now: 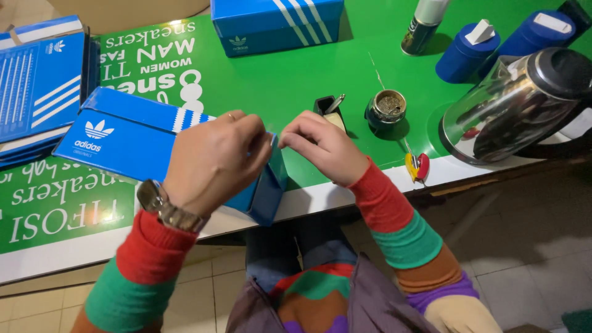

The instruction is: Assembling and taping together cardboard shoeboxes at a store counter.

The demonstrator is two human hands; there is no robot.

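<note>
The left hand [213,160] rests on the near end of a blue shoebox [123,139], fingers curled over the top edge of the end flap [268,185]. The grip is closed on the box at that corner. A metal wristwatch [163,206] sits on the left wrist, above a striped sleeve.

The right hand [324,148] is just beside the left, at the same corner of the shoebox. Its fingertips [290,139] are pinched together at the upper edge of the end flap; whether they grasp the cardboard or only touch it cannot be told.

The shoebox lies on its side on the green counter [296,80], lengthwise from upper left to lower right. Its near end overhangs the white front edge of the counter.

Other items on the counter:
- A second blue shoebox [277,21] stands at the far edge, well apart from the hands.
- A stack of blue box lids [37,86] lies at the left.
- A small dark cup [385,110] with a metal rim stands near the right hand.
- A small black holder [330,108] stands between that cup and the right hand.
- A shiny metal kettle [518,105] stands at the right.
- Two blue round tins [465,52] stand behind the kettle.
- A spray can [422,28] stands left of the tins.
- A small red and yellow object [417,166] lies at the front edge.
</note>
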